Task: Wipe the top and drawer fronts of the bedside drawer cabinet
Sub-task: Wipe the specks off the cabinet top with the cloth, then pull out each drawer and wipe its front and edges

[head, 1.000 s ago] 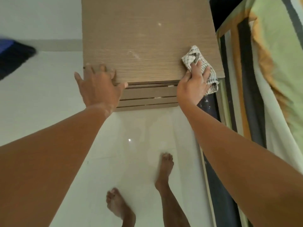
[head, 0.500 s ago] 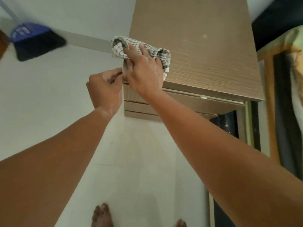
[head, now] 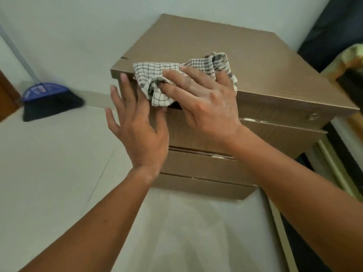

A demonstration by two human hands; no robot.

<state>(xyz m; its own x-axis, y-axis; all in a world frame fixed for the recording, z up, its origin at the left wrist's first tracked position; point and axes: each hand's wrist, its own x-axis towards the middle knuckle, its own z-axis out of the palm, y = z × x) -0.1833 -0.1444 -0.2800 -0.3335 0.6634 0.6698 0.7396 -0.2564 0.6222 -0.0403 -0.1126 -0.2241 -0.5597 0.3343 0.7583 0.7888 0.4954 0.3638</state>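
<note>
The right hand (head: 204,103) lies palm-down on a crumpled checked cloth (head: 172,75), fingers curled into its folds and pinning it over the front left part of the cabinet (head: 225,55) top. The cloth straddles the front edge: most of it sits on the top, and one bunched corner hangs down over the lip onto the upper drawer front (head: 275,138). The left hand (head: 137,122) is spread wide and holds nothing. It is pressed flat against the cabinet's front left corner, fingertips reaching the edge of the top and the thumb just touching the hanging corner of cloth; this looks like bracing.

From the right hand, the unwiped work lies two ways. The long front edge of the top runs away to the right, toward the bed (head: 351,61), and the three drawer fronts stack straight down below the wrist, each with its long axis parallel to that edge. The right hand already has the cloth and is the nearer to both, so the next stroke is likely its own: either a sweep rightward along the edge or a drop over the lip onto the top drawer front. The left hand would need to clear the corner if the stroke comes down there.

A broom (head: 49,99) rests on the floor (head: 49,163) against the wall, well apart to the left.
</note>
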